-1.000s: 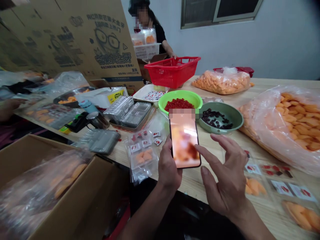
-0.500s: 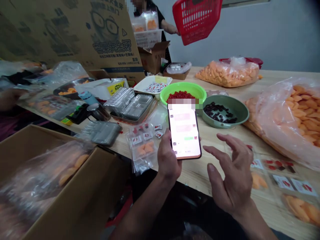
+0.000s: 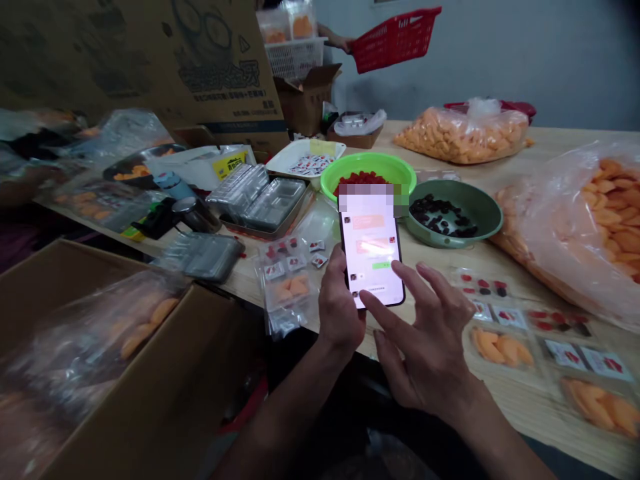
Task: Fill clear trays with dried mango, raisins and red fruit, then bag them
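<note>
My left hand (image 3: 341, 303) is wrapped round the lower left edge of a lit phone (image 3: 373, 247), its screen showing chat bubbles. Over the lower right of the screen, my right hand (image 3: 425, 333) has its fingers spread, the index fingertip at the screen's bottom; nothing is in it. Behind the phone sits a bright green bowl (image 3: 367, 163) of red pieces, and right of that a dark green bowl (image 3: 453, 213) with dark pieces. Clear packs (image 3: 290, 283) with orange pieces and small sachets lie left of my left hand; similar packs (image 3: 505, 347) lie right of my right hand.
An open cardboard box (image 3: 150, 373) stands at the lower left. Large bags of orange pieces (image 3: 465, 133) (image 3: 610, 220) rest at the back and right. Clear trays (image 3: 275, 207) and a white tray (image 3: 305, 158) stand behind my left hand. A person's hand (image 3: 340, 41) holds a red basket (image 3: 397, 40).
My right hand has moved left, onto the phone's screen. The chat on the screen has changed. The red basket in the other person's hand has tilted and sits higher relative to the table.
</note>
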The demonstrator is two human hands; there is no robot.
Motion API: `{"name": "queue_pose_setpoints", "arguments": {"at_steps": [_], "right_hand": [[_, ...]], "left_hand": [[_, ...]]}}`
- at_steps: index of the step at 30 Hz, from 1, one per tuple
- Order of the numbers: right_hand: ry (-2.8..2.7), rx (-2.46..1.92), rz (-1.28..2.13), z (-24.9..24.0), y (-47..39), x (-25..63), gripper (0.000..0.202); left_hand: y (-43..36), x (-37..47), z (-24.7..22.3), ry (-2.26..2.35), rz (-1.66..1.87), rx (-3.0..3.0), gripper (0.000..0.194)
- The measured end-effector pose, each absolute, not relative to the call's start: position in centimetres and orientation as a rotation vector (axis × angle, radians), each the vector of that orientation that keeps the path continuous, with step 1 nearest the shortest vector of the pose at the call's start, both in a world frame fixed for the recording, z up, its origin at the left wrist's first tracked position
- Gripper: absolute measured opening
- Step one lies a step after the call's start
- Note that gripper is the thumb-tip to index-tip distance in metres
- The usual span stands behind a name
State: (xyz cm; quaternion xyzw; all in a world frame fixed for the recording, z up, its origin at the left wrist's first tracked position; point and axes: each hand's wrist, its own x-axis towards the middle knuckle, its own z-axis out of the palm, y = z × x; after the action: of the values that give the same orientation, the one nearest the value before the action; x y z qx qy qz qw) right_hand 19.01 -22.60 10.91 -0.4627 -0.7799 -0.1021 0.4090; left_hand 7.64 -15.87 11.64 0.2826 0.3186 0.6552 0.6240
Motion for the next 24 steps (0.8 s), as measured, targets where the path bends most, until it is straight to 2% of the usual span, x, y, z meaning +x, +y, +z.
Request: {"name": "queue_pose_setpoints", "arguments": {"at_steps": [12, 24], "right_hand": [[-1.692, -1.253, -0.135, 10.4, -23.0, 22.1, 0.03], [-1.564, -1.158, 0.053, 10.3, -23.1, 22.2, 0.031]], "left_hand": [[-16.0, 7.9, 12.3, 0.667, 1.428, 0.649, 0.033], [-16.3, 7.7, 13.7, 0.551, 1.245, 0.5, 0.047]]}}
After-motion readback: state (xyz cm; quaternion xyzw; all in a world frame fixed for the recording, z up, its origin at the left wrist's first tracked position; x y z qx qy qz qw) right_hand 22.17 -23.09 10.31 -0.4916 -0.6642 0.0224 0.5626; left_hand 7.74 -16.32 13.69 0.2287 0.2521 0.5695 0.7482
